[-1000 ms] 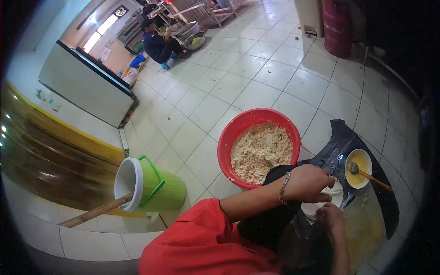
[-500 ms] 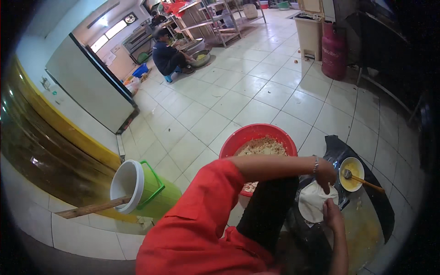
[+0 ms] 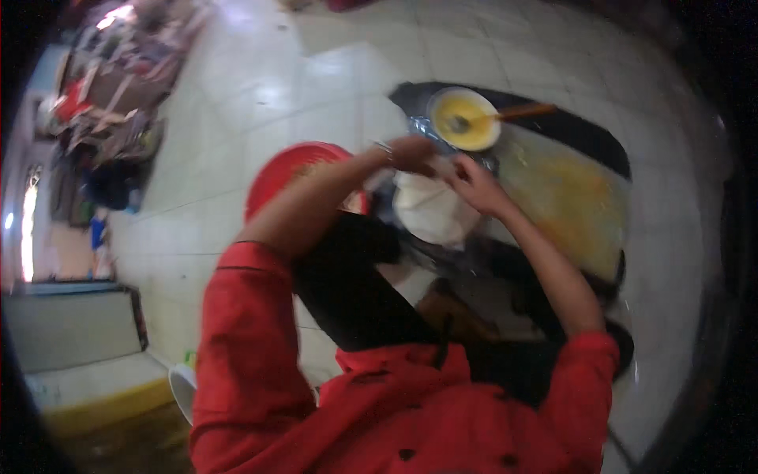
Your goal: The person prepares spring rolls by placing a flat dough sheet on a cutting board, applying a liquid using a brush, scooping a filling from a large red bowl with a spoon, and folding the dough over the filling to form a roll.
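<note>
A floppy round white sheet [image 3: 433, 212], like a thin dough wrapper or a pile of them, lies on dark plastic in front of me. My left hand [image 3: 414, 153], with a bracelet at the wrist, reaches across to its far edge, fingers bent down and closed. Beside it my right hand [image 3: 477, 185] pinches the sheet's far right edge between thumb and fingers. A pale bit of the sheet shows between the two hands. Just beyond them stands a white bowl [image 3: 494, 141] of yellow liquid, a brush with a wooden handle [image 3: 527, 111] resting in it. Motion blur hides finger detail.
A red basin [image 3: 272, 175] with crumbly filling stands left, partly behind my left arm. At right lies a pale board [image 3: 545, 205] smeared yellow, on black plastic [image 3: 596, 141]. A white bucket rim [image 3: 183, 391] shows lower left. Tiled floor [image 3: 213, 158] surrounds these.
The view has swung right and downward, so bowl, sheet and basin sit further left in it. Both hands have come together at the sheet's far edge; the right hand was at its near right side.
</note>
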`<state>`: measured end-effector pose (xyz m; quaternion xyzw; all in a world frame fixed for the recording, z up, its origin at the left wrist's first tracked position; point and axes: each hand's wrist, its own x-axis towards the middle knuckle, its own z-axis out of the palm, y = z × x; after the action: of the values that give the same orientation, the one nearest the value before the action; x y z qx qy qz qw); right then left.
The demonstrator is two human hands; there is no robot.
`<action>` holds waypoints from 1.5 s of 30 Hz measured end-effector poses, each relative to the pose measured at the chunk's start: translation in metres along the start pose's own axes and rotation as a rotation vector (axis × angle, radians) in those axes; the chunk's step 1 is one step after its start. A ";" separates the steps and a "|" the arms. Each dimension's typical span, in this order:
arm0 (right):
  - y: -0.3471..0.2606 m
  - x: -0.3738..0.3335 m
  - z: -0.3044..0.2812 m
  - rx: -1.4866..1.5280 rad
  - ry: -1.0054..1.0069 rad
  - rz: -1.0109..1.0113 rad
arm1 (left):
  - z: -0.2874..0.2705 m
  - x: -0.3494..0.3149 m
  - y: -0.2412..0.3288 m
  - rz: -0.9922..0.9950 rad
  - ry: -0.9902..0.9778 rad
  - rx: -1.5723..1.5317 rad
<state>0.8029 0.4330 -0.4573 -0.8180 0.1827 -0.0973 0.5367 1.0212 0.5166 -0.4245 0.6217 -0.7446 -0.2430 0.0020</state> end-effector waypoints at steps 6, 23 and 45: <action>-0.035 0.003 -0.011 -0.228 0.022 0.011 | -0.040 -0.033 0.002 -0.147 0.141 -0.374; -0.112 -0.041 -0.223 -0.471 -0.136 -0.047 | -0.105 0.013 0.084 -0.049 0.232 -0.740; 0.022 -0.175 -0.218 -0.687 -0.334 0.442 | 0.070 0.121 0.173 0.294 -0.062 0.448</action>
<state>0.5609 0.3125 -0.3827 -0.8947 0.2856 0.2197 0.2639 0.8123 0.4484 -0.4591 0.4844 -0.8617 -0.0881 -0.1230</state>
